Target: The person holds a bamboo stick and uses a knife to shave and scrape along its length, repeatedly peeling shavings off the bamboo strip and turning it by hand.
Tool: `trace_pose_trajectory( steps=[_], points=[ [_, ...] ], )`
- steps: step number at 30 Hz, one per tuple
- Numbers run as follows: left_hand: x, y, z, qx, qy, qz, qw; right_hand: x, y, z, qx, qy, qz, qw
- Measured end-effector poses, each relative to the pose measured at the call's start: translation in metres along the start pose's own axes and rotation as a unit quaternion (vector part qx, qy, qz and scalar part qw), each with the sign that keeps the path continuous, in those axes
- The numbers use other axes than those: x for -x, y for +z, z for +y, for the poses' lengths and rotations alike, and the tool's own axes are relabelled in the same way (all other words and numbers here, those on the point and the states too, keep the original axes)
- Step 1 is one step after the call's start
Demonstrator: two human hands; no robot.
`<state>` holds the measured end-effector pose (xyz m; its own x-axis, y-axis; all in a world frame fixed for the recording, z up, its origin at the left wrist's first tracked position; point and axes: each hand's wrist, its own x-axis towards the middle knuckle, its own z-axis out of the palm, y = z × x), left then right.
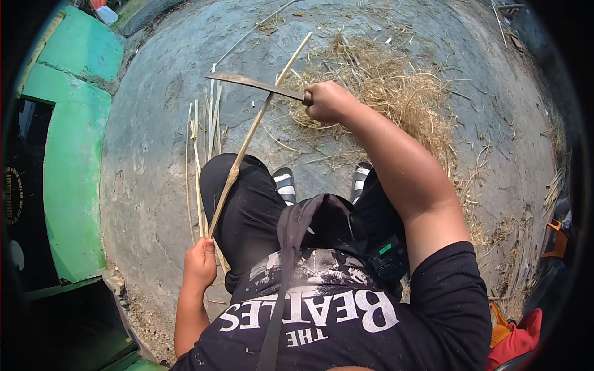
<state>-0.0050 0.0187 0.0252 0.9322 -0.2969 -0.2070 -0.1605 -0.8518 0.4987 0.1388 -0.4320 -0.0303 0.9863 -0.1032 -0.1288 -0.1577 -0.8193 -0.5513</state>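
Head view, left hand: the left hand (200, 264) at about 7 o'clock is closed in a fist round the near end of a long bamboo strip (253, 133), probably to steady it against the blade.
Head view, strip: it runs from that fist up toward 12 o'clock, resting across the left knee of the black trousers (247, 204), which seems to brace it.
Head view, right hand: the right hand (327, 101) at about 1 o'clock is clenched on the handle of a long knife (257, 85); the blade points toward 10 o'clock and crosses the strip, though I cannot tell whether it bites in.
Head view, surroundings: cut slivers (204, 142) lie beside the left leg; a heap of dry shavings (396, 93) spreads at 1 to 3 o'clock.
Head view, edges and room: a green painted wall (77, 154) bounds the concrete ground (148, 154) at 9 o'clock; open ground lies ahead, beyond the striped sandals (286, 185).
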Motion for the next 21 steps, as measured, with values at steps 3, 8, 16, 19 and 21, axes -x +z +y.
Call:
trace_pose_trajectory(
  steps=[3,8,16,19,21],
  points=[
    [0.006,-0.003,-0.01,0.001,0.004,-0.015,1.0,0.033,-0.01,-0.047,0.093,-0.146,-0.068,0.983],
    [-0.013,0.006,-0.013,0.072,0.006,-0.014,0.997,0.005,-0.006,0.0,0.01,-0.023,-0.042,0.999],
    [0.013,0.002,-0.021,0.047,0.022,0.008,0.999,0.014,-0.003,-0.012,0.066,-0.038,0.004,0.997],
    [0.006,-0.01,-0.021,0.042,0.0,-0.013,0.999,0.007,-0.03,0.021,0.023,0.05,0.049,0.997],
    [0.005,-0.012,-0.023,0.043,-0.001,-0.015,0.999,0.014,-0.035,0.014,0.064,0.019,0.018,0.998]
  ],
)
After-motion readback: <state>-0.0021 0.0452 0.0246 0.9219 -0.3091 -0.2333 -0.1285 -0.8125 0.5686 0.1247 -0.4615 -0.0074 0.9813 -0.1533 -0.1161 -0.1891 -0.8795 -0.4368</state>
